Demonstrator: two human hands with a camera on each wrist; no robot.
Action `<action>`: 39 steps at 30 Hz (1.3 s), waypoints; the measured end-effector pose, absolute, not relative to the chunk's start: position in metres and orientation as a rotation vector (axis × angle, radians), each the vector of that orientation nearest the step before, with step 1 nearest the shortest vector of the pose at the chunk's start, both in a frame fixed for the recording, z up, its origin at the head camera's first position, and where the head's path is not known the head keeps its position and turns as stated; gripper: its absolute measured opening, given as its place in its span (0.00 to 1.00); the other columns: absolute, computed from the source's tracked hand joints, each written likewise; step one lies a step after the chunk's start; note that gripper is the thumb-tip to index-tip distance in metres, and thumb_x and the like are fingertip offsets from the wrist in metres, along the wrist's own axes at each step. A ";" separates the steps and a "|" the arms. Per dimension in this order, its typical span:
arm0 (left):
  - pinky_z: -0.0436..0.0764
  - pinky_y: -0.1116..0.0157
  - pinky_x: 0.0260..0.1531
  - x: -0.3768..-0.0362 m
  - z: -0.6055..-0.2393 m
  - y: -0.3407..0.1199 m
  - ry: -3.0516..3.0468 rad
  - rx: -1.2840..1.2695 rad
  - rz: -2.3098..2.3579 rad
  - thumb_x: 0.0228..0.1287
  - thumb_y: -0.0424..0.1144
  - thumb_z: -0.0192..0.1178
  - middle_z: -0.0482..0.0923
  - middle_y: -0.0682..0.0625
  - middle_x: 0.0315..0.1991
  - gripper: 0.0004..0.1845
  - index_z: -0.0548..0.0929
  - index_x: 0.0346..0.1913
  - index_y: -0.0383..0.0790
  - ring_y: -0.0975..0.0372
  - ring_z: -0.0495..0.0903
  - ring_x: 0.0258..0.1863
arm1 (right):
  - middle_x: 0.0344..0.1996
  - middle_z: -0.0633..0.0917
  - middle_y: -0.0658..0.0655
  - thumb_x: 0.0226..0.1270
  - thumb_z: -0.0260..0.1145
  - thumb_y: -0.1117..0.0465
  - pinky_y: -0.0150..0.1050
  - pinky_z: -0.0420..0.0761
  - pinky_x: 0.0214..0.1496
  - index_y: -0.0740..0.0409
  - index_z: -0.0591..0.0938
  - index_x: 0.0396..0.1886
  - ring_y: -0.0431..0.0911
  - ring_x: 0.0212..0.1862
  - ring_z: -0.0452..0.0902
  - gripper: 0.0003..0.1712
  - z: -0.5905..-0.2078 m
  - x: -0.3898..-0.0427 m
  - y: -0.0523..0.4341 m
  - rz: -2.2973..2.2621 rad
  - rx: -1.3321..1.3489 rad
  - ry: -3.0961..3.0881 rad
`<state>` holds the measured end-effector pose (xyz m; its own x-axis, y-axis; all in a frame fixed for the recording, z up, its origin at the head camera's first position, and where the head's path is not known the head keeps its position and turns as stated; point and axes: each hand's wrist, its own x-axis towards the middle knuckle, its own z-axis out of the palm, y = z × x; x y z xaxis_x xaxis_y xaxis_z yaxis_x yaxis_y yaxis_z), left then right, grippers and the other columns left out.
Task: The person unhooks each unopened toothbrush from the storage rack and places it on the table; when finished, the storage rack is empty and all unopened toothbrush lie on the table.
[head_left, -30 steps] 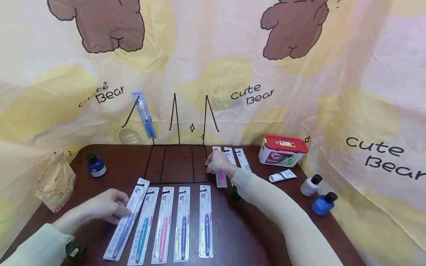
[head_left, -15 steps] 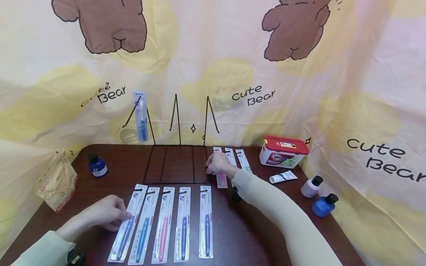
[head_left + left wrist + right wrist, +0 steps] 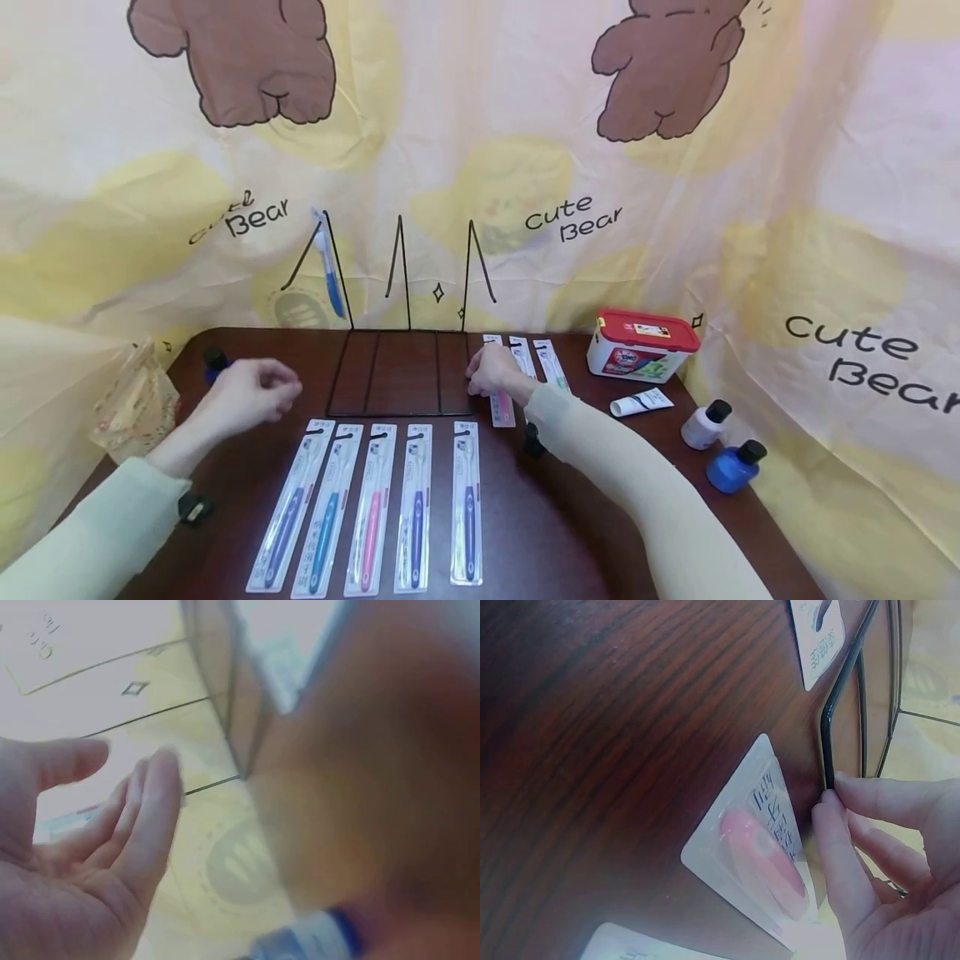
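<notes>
Several packed toothbrushes (image 3: 372, 508) lie side by side along the table's near edge. My left hand (image 3: 251, 396) (image 3: 97, 862) hovers above the table left of them, fingers relaxed and empty. A black wire rack (image 3: 401, 371) (image 3: 827, 742) stands at the back, and one blue toothbrush pack (image 3: 330, 267) hangs from its left hook. My right hand (image 3: 491, 371) (image 3: 832, 796) pinches the rack's front right corner wire between its fingertips. Under that hand lies a pink toothbrush pack (image 3: 501, 404) (image 3: 761, 859), with two more packs (image 3: 551, 362) beside it.
A red-lidded box (image 3: 643, 343), a white tube (image 3: 640, 402), a white bottle (image 3: 705, 422) and a blue bottle (image 3: 735, 465) stand at the right. A snack bag (image 3: 135, 400) and a dark bottle (image 3: 216, 360) are at the left. A bear-print curtain hangs behind.
My left hand has let go of the leftmost toothbrush pack and risen up and away to the back left. The hanging pack has swung. The right hand has stayed at the rack.
</notes>
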<state>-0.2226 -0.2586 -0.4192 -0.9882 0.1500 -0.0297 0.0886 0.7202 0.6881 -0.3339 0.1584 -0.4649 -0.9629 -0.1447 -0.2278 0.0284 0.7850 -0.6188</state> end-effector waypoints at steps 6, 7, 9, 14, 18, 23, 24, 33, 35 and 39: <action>0.82 0.75 0.39 -0.260 -0.404 -0.249 3.022 0.122 1.341 0.85 0.52 0.63 0.91 0.33 0.60 0.27 0.85 0.70 0.33 0.47 0.91 0.52 | 0.42 0.94 0.60 0.64 0.83 0.70 0.40 0.95 0.42 0.61 0.94 0.48 0.48 0.36 0.93 0.13 -0.468 -0.332 0.159 -0.940 -0.092 2.723; 0.80 0.76 0.40 -0.266 -0.402 -0.247 3.038 0.090 1.382 0.84 0.52 0.63 0.90 0.33 0.62 0.27 0.85 0.71 0.35 0.45 0.90 0.56 | 0.42 0.94 0.59 0.64 0.83 0.70 0.40 0.95 0.42 0.61 0.94 0.48 0.48 0.36 0.93 0.12 -0.468 -0.332 0.159 -0.935 -0.090 2.727; 0.76 0.80 0.42 -0.276 -0.399 -0.244 3.040 0.038 1.475 0.84 0.53 0.63 0.88 0.34 0.67 0.29 0.83 0.73 0.35 0.41 0.88 0.62 | 0.41 0.94 0.59 0.65 0.83 0.70 0.40 0.94 0.41 0.61 0.94 0.47 0.48 0.35 0.92 0.12 -0.470 -0.334 0.159 -0.926 -0.089 2.730; 0.84 0.76 0.53 -0.301 -0.387 -0.240 2.941 -0.019 1.680 0.81 0.52 0.67 0.77 0.34 0.80 0.39 0.70 0.85 0.37 0.40 0.82 0.75 | 0.41 0.94 0.59 0.65 0.83 0.70 0.40 0.94 0.40 0.61 0.95 0.47 0.47 0.34 0.92 0.12 -0.469 -0.336 0.158 -0.905 -0.098 2.737; 0.85 0.46 0.73 -0.321 -0.377 -0.232 2.860 0.003 1.725 0.80 0.51 0.69 0.67 0.35 0.87 0.46 0.60 0.90 0.38 0.39 0.76 0.81 | 0.42 0.95 0.60 0.65 0.83 0.69 0.40 0.94 0.41 0.61 0.95 0.48 0.48 0.35 0.92 0.12 -0.466 -0.335 0.158 -0.893 -0.105 2.752; 0.79 0.38 0.77 -0.344 -0.363 -0.215 2.877 -0.009 1.726 0.80 0.51 0.66 0.71 0.35 0.84 0.40 0.67 0.85 0.35 0.38 0.76 0.79 | 0.43 0.95 0.60 0.65 0.83 0.70 0.40 0.95 0.41 0.61 0.95 0.48 0.48 0.35 0.93 0.12 -0.464 -0.332 0.157 -0.891 -0.102 2.765; 0.80 0.39 0.76 -0.348 -0.360 -0.212 2.889 -0.027 1.736 0.81 0.50 0.66 0.73 0.35 0.82 0.37 0.71 0.82 0.34 0.38 0.78 0.77 | 0.43 0.95 0.60 0.65 0.82 0.70 0.40 0.94 0.41 0.61 0.95 0.48 0.48 0.35 0.93 0.12 -0.463 -0.332 0.157 -0.890 -0.102 2.763; 0.80 0.68 0.51 -0.364 -0.355 -0.200 2.962 -0.217 1.781 0.85 0.49 0.59 0.88 0.37 0.69 0.24 0.87 0.69 0.37 0.51 0.86 0.59 | 0.43 0.94 0.59 0.65 0.83 0.70 0.39 0.94 0.39 0.59 0.95 0.45 0.47 0.34 0.92 0.10 -0.464 -0.333 0.154 -0.880 -0.130 2.757; 0.78 0.70 0.48 -0.363 -0.353 -0.197 2.967 -0.148 1.770 0.85 0.48 0.59 0.88 0.37 0.68 0.23 0.88 0.69 0.37 0.51 0.87 0.59 | 0.43 0.94 0.59 0.65 0.83 0.69 0.39 0.94 0.40 0.59 0.95 0.45 0.47 0.35 0.92 0.10 -0.465 -0.334 0.155 -0.886 -0.119 2.749; 0.77 0.68 0.48 -0.358 -0.347 -0.191 2.978 0.046 1.691 0.86 0.49 0.58 0.87 0.35 0.69 0.24 0.87 0.69 0.36 0.48 0.87 0.61 | 0.44 0.93 0.59 0.66 0.82 0.69 0.40 0.94 0.41 0.59 0.95 0.46 0.48 0.35 0.92 0.10 -0.465 -0.334 0.157 -0.898 -0.102 2.734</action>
<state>-0.3583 -0.1907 -0.3466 -0.9598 -0.1150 0.2561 0.1610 0.5219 0.8377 -0.3344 0.1572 -0.4654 -0.9634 -0.1469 -0.2243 0.0147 0.8064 -0.5912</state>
